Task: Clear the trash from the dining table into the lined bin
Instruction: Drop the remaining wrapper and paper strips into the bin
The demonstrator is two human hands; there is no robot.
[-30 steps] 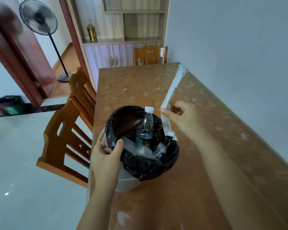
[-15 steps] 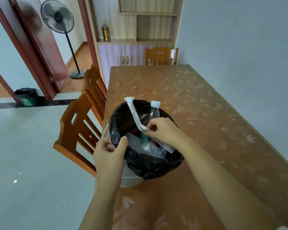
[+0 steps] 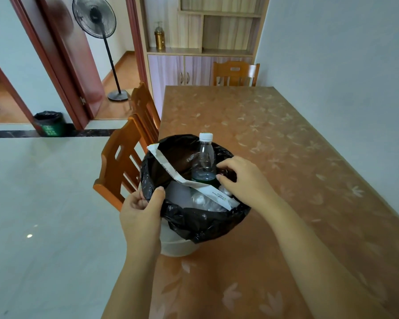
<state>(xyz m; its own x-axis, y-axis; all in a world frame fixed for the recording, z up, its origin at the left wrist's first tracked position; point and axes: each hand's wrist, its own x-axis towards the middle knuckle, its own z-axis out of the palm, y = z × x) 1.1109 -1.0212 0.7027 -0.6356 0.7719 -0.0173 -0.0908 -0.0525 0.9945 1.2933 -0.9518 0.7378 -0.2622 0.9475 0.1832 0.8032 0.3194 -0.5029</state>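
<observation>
The left hand pinches the near-left rim of the black liner, thumb over the edge, fingers closed on it. The right hand is over the bin's right rim, fingers curled and half open; whether they touch the wrapper or the liner I cannot tell.

There is one white bin at the left edge of the dining table. In it I count one clear bottle with white cap, upright, and one long white paper wrapper; crumpled clear plastic lies below.

Two wooden chairs stand at the left side, one chair at the far end. A fan and a second, dark bin are near the doorway.

The wrapper's long axis runs diagonal, upper end over the far-left rim, lower end toward the near right.
</observation>
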